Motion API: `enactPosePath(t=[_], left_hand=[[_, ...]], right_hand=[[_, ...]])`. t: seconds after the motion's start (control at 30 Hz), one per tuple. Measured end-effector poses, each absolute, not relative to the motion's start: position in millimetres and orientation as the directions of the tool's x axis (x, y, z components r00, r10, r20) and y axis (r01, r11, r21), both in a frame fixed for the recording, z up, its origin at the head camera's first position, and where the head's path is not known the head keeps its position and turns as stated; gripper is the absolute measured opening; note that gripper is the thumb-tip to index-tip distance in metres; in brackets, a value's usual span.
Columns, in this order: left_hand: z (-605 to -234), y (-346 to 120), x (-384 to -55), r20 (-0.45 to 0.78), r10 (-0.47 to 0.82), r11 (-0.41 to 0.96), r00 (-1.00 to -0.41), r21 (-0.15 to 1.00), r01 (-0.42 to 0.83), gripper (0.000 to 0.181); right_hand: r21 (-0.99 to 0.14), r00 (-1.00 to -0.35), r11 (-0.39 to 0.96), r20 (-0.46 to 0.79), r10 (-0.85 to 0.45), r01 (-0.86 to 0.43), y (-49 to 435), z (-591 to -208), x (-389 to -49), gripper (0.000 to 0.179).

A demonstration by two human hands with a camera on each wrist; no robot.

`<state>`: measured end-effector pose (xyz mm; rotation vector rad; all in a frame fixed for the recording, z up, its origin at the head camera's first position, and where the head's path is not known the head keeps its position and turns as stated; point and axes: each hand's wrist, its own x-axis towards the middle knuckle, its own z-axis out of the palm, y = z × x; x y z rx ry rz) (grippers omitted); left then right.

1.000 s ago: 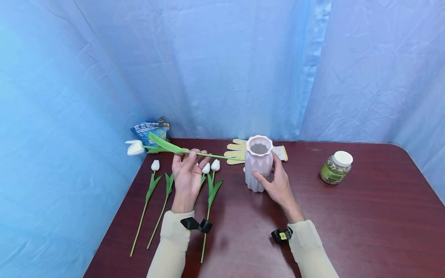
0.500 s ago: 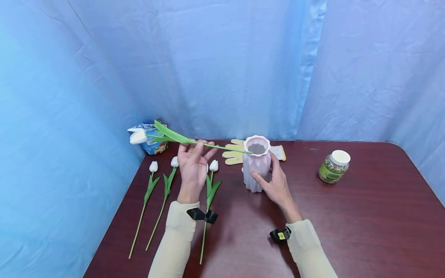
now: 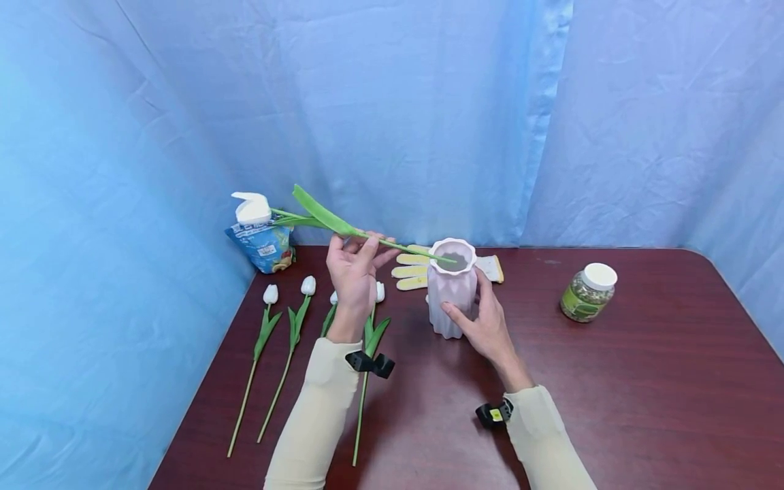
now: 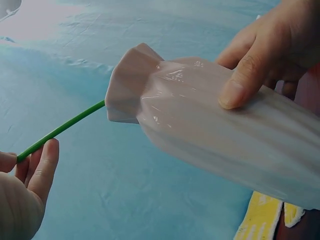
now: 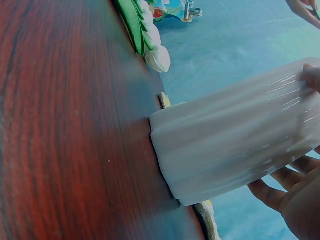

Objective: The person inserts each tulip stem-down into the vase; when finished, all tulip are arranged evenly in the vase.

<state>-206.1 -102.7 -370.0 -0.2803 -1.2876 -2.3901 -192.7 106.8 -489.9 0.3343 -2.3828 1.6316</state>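
My left hand (image 3: 355, 275) pinches the green stem of a white tulip (image 3: 253, 209) between thumb and fingers. The flower head points left, and the stem slants down to the right, its tip over the mouth of a pale pink fluted vase (image 3: 452, 299). In the left wrist view the stem (image 4: 65, 125) reaches the vase's scalloped rim. My right hand (image 3: 486, 327) grips the vase's right side, thumb in front. The vase stands upright on the table; the right wrist view shows its base (image 5: 167, 162) on the wood.
Several white tulips (image 3: 263, 333) lie on the left of the dark red table (image 3: 612, 408). A yellow and white glove (image 3: 412, 272) lies behind the vase. A lidded jar (image 3: 589, 294) stands at the right, and a blue bag (image 3: 265, 250) sits at the back left.
My left hand has moved right and up with the tulip. The stem has tilted, and its tip has gone from beside the vase to over its mouth. My right hand stays on the vase.
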Motion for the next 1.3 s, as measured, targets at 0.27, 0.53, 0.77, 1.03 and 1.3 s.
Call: enactPosePath(t=[0.27, 0.53, 0.77, 1.03, 1.3], left_hand=[[-362, -86, -217, 0.444, -0.198, -0.298, -0.874, 0.822, 0.485, 0.019], [-361, -64, -232, 0.449, -0.154, -0.149, -0.880, 0.870, 0.470, 0.016], [-367, -54, -244, 0.492, -0.109, -0.024, -0.864, 0.868, 0.497, 0.024], [-369, -49, -251, 0.465, -0.003, 0.059, -0.886, 0.884, 0.464, 0.031], [-371, -48, -252, 0.378, 0.158, 0.213, -0.912, 0.889, 0.405, 0.035]], right_hand=[[-0.883, -0.948, 0.353, 0.314, -0.045, -0.309, 108, -490, -194, 0.087], [-0.884, -0.951, 0.358, 0.305, -0.043, -0.300, 108, -489, -193, 0.087], [-0.883, -0.952, 0.365, 0.302, -0.041, -0.296, 107, -489, -193, 0.088], [-0.880, -0.952, 0.372, 0.304, -0.038, -0.296, 106, -489, -193, 0.087], [-0.881, -0.953, 0.373, 0.300, -0.036, -0.292, 107, -488, -193, 0.088]])
